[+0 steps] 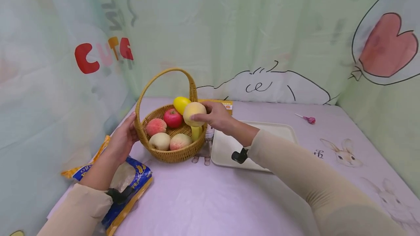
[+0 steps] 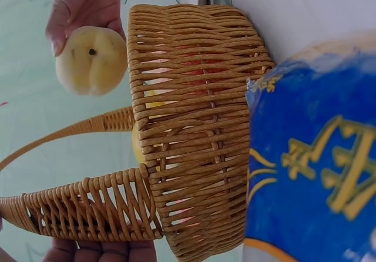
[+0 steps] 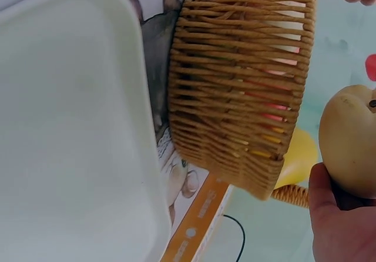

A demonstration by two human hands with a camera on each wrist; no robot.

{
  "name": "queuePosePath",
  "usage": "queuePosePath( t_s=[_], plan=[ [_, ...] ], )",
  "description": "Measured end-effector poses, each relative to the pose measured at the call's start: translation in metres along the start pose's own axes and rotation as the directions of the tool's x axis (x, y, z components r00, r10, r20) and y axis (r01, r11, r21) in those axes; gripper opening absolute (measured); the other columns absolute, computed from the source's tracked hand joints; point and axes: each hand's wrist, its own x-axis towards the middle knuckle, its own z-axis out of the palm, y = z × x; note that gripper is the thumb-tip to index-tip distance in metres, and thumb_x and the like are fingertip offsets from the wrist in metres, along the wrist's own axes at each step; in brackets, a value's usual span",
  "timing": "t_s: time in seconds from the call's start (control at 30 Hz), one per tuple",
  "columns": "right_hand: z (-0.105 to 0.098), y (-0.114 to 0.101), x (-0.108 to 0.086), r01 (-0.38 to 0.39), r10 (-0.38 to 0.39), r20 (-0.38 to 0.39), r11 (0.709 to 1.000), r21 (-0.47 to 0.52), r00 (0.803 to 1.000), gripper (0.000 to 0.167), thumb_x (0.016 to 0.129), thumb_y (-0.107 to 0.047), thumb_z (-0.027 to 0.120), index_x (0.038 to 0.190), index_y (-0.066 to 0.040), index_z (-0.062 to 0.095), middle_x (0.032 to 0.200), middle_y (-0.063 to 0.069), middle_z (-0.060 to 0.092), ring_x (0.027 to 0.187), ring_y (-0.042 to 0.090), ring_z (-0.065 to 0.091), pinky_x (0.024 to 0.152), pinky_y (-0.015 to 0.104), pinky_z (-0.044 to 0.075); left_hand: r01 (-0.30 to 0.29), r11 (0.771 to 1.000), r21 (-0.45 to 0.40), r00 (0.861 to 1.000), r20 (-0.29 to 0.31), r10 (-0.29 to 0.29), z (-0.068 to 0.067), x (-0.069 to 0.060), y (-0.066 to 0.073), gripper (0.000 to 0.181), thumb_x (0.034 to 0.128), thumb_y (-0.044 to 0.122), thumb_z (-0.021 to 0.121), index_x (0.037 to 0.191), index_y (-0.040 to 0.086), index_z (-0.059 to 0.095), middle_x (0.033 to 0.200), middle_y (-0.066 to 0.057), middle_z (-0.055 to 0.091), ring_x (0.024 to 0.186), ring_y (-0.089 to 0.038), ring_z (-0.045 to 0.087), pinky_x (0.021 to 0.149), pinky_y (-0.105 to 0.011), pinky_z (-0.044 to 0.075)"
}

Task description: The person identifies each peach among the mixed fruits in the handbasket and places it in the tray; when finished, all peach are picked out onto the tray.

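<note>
A wicker basket (image 1: 175,154) with a tall handle stands at the left of the table. My left hand (image 1: 123,137) holds the base of its handle on the left side; the fingers (image 2: 100,251) show beyond the wicker in the left wrist view. Over the basket's right rim, my right hand (image 1: 218,117) grips a pale yellow peach (image 1: 194,114) between thumb and fingers. Inside the basket lie a red apple (image 1: 172,118), a smooth yellow fruit (image 1: 181,105), a pink peach (image 1: 156,127), two paler peaches (image 1: 180,141) and a banana-like yellow piece (image 1: 196,133), partly hidden.
Right of the basket lies a white tray (image 1: 223,157), partly under my right forearm. A blue and orange bag (image 1: 139,172) lies by my left forearm. Behind the basket is an orange box (image 1: 229,107). A wrapped lollipop (image 1: 310,120) lies at the far right.
</note>
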Motion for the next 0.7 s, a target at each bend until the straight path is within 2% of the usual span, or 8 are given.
queuePosePath(
  t_s=[0.4,0.7],
  plan=[
    [-0.024,0.018,-0.011,0.003,-0.005,-0.063,1.000,-0.024,0.998,0.062,0.085,-0.036,0.087,0.139,-0.017,0.064,0.125,0.004,0.072,0.109,0.023,0.065,0.098,0.038,0.054,-0.040,0.999,-0.013,0.999,0.030,0.040,-0.002,-0.001,-0.004,0.043,0.1072,0.059,0.040,0.092,0.027,0.063,0.086,0.012,0.069,0.092,-0.011,0.062,0.089,-0.026,0.047],
    [-0.039,0.030,-0.017,-0.006,0.003,-0.105,0.999,-0.031,0.994,0.060,0.085,-0.036,0.085,0.138,-0.015,0.065,0.124,0.007,0.073,0.108,0.024,0.065,0.096,0.039,0.052,-0.034,0.999,-0.013,0.999,0.031,0.035,-0.001,-0.002,-0.003,0.044,0.1069,0.060,0.040,0.090,0.028,0.065,0.086,0.012,0.069,0.092,-0.011,0.062,0.089,-0.026,0.047]
  ],
)
